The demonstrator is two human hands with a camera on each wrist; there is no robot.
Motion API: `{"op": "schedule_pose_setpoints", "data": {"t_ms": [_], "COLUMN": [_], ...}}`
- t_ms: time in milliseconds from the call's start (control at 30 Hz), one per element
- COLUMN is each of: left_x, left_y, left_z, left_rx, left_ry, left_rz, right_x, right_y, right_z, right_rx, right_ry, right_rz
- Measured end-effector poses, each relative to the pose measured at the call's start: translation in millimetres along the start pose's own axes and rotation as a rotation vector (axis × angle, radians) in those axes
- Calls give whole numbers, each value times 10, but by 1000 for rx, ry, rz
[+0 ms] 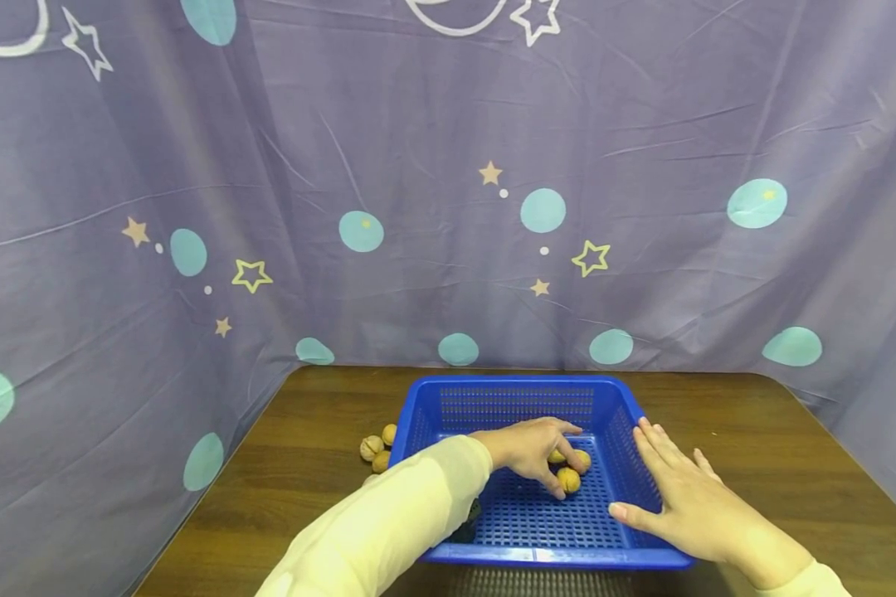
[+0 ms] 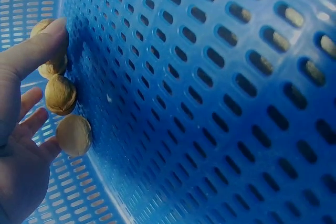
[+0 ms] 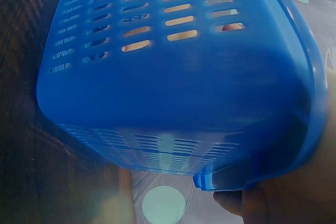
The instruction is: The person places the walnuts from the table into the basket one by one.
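Observation:
A blue plastic basket (image 1: 552,557) with slotted walls stands on the table. My left hand (image 1: 530,448) reaches down into it with thumb and fingers spread around several walnuts (image 1: 568,480). In the left wrist view, walnuts (image 2: 61,94) sit in a row beside the slotted blue surface, and one digit of the left hand (image 2: 21,66) lies over the top one. Other fingertips reach close to the lower walnuts. My right hand (image 1: 690,502) rests at the basket's right rim with its fingers extended. The right wrist view shows mainly the basket's outer wall (image 3: 173,93); the rim hides much of that hand.
Several more walnuts (image 1: 371,448) lie on the brown wooden table (image 1: 269,489), just left of the basket. A dark device (image 1: 466,524) shows under the left sleeve. Behind the table hangs a purple curtain (image 1: 418,166) with stars and pale blue spots.

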State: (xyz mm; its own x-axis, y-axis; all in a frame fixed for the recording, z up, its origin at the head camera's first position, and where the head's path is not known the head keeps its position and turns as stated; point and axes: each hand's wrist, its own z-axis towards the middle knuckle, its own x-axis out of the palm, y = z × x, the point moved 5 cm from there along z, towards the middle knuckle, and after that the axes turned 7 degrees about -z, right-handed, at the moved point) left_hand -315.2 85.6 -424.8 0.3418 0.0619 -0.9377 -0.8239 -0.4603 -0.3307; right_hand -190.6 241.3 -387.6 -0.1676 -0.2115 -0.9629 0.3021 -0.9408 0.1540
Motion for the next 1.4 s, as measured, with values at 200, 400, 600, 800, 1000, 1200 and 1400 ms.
{"op": "schedule_pose_setpoints", "data": {"t_ms": [200, 400, 600, 800, 1000, 1200, 1400], "left_x": [-61, -388, -961, -1499, -1700, -1558, -1140], "left_y": [-17, -116, -239, -274, -29, 366, 717], "left_z": [-25, -57, -328, -901, -1658, -2393, -2754], "left_rx": [0, 37, 20, 25, -51, -214, -311], "left_ry": [-7, -42, -121, -274, -439, -544, -560], "left_rz": [-12, -59, -174, -198, -190, -219, -244], "right_x": [-13, -27, -37, -41, -51, -68, -52], "right_y": [14, 15, 19, 6, 1, 0, -3], "right_z": [-1, -6, -5, -2, 5, 14, -1], "right_rx": [-2, -8, -5, -2, -3, 3, -1], "right_ry": [-8, 3, -1, -3, 5, 17, 16], "right_rz": [-1, 2, -1, 22, 25, 31, 33]}}
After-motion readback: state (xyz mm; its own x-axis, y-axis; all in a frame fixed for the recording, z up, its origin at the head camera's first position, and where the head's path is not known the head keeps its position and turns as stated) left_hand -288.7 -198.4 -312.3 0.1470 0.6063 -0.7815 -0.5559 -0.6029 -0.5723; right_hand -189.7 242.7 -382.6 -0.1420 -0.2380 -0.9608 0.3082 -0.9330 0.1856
